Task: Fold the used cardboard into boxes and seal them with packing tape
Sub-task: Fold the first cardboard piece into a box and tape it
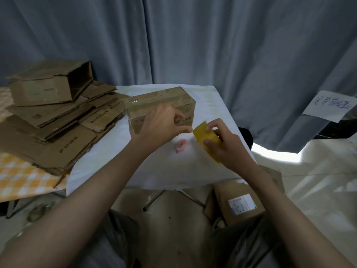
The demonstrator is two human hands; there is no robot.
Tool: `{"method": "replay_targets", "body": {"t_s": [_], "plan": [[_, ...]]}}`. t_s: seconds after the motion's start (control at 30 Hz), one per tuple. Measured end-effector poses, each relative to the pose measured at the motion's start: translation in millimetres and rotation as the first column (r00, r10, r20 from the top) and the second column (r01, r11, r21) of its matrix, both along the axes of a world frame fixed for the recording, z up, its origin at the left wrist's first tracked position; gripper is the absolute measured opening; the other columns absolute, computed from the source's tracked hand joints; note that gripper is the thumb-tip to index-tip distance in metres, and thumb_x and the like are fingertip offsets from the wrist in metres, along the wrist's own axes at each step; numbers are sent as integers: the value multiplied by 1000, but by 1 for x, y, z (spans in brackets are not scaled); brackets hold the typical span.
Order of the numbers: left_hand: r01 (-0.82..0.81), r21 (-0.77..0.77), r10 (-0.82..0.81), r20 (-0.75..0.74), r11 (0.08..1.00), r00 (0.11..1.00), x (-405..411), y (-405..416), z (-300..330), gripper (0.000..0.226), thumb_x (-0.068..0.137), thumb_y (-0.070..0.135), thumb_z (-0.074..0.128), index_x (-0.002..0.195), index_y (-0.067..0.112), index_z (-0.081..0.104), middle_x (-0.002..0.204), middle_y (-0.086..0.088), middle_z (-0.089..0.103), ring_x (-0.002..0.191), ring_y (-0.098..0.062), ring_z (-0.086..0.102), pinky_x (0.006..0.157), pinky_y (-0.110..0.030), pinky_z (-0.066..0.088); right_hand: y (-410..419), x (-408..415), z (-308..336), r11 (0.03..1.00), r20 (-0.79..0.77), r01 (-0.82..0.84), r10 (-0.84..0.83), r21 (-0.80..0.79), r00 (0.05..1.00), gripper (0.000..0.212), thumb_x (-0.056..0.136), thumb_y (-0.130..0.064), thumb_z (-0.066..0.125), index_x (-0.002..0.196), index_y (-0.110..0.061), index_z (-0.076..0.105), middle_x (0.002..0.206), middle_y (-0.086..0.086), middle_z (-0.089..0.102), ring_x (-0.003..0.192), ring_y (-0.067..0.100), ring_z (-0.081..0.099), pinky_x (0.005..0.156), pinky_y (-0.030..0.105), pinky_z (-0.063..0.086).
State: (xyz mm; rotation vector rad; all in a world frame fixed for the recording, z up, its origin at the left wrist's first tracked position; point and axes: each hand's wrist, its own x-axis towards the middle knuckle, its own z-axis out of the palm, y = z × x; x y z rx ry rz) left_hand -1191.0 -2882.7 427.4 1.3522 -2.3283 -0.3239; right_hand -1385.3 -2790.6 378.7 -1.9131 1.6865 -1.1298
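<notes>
Both hands (pixel 162 124) (pixel 225 144) grip the yellow tape roll (pixel 206 140) beside the closed cardboard box (pixel 164 105)

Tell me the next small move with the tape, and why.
Probably pull the tape end out toward the box: the right hand grips the yellow tape roll, the left hand pinches at its edge, and both sit just in front of the folded box.

Both bare forearms reach forward from the bottom corners and converge over the middle of the table. The left hand (pixel 161 125) is held back-up, fingers curled, thumb and forefinger pinched together at its right side. The right hand (pixel 224 144) sits just beside it, a little nearer the table's near edge, fingers and thumb curled round a yellow roll of tape (pixel 207 141).
</notes>
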Motion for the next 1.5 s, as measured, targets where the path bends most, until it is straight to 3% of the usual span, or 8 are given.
{"method": "replay_targets", "body": {"t_s": [0.1, 0.2, 0.4, 0.6, 0.73, 0.87, 1.13, 1.5], "plan": [[-42, -76, 39, -45, 996, 998, 11, -7, -6, 24, 89, 41, 69, 105, 24, 75, 107, 2, 63, 101, -18, 56, 84, -35, 46, -17, -19, -9, 994, -148, 108, -105, 17, 983, 38, 89, -13, 67, 116, -23, 43, 83, -15, 50, 72, 18, 50, 60, 30, 35], [-71, -130, 61, -77, 989, 995, 31, -19, -12, 22, 95, 31, 63, 113, 23, 73, 119, -1, 68, 108, -24, 60, 92, -40, 49, -25, -29, -28, 986, -246, 158, -140, 57, 959, 60, 83, -5, 69, 129, -23, 36, 76, -4, 48, 65, 17, 51, 58, 29, 31], [-61, -56, 68, 120, 997, 990, 39, -40, -19, 59, 96, 35, 63, 150, 22, 43, 155, 0, 42, 138, -28, 44, 110, -45, 39, -28, -22, -58, 975, -319, 211, -179, 67, 931, 53, 84, -10, 69, 127, -22, 41, 109, 11, 63, 94, 30, 64, 74, 46, 54], [-49, -19, 51, 108, 999, 993, 62, -57, -12, 53, 89, 15, 72, 138, 31, 58, 138, -1, 61, 124, -26, 56, 103, -45, 46, -47, -21, -44, 969, -305, 245, -221, 39, 926, 38, 79, -27, 81, 110, -15, 62, 105, 7, 59, 99, 23, 54, 84, 35, 45], [-4, -2, 5, 181, 1000, 983, 69, -62, 0, 56, 82, 24, 80, 135, 29, 61, 132, 2, 64, 121, -20, 56, 100, -31, 43, -66, 5, -2, 951, 101, 283, -272, -127, 957, 5, 86, -12, 70, 91, -14, 70, 89, 1, 68, 80, 13, 61, 70, 17, 46], [107, -71, -101, 81, 992, 992, 37, -59, 9, 44, 91, 41, 68, 132, 25, 64, 134, 3, 64, 123, -17, 56, 101, -30, 42, -79, 27, 18, 935, 287, 326, -277, -140, 917, 15, 88, 0, 59, 90, -5, 73, 85, 1, 72, 78, 16, 65, 72, 23, 53], [73, -33, -73, -21, 997, 997, -32, -69, -8, 54, 82, 52, 74, 120, 15, 63, 119, -1, 54, 109, -18, 52, 90, -30, 43, -91, 14, 14, 929, 429, 366, -353, 53, 832, 16, 90, -2, 61, 94, -7, 76, 88, 5, 72, 87, 26, 68, 81, 43, 59], [141, -50, -145, -81, 989, 986, -29, -70, -23, 51, 74, 32, 84, 115, 18, 57, 119, 0, 48, 111, -17, 43, 93, -32, 44, -94, 26, 3, 942, 360, 329, -283, -73, 889, 11, 90, -19, 72, 91, -11, 79, 84, -5, 75, 77, 7, 68, 75, 28, 58]]}}
